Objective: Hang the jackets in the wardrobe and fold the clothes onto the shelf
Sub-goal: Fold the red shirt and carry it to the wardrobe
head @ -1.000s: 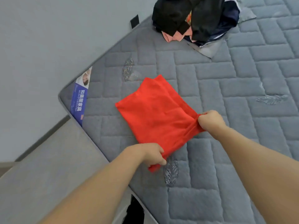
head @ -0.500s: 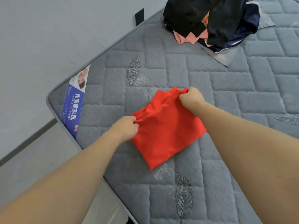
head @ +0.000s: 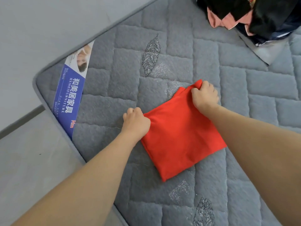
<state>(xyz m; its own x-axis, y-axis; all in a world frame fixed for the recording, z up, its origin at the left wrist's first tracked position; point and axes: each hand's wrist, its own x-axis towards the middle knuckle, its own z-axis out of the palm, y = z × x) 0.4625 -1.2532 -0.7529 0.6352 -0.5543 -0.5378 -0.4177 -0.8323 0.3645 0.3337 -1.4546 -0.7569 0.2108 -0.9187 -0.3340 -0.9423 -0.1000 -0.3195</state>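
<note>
Head view cuts off a good deal for me: the pile of dark clothes (head: 254, 15) at the top right runs out of the frame, so I cannot count the garments in it, only black, navy and pink cloth heaped together. My left hand (head: 136, 123) covers the left corner of the red garment (head: 179, 136), and my right forearm crosses over its right side, hiding part of that edge. What kind of garment it is I cannot tell, folded as it is into a flat rectangle. It lies on the grey quilted mattress (head: 114, 75), near the mattress corner with the blue label (head: 70, 98), well apart from the dark pile. Its long axis runs from the upper left side down toward the lower right, with one corner pointing toward the bottom of the frame. My right hand (head: 204, 95) has a closed grip, fingers curled round the bunched top corner of the red cloth. My left grip is likewise curled, pinching the left corner.
</note>
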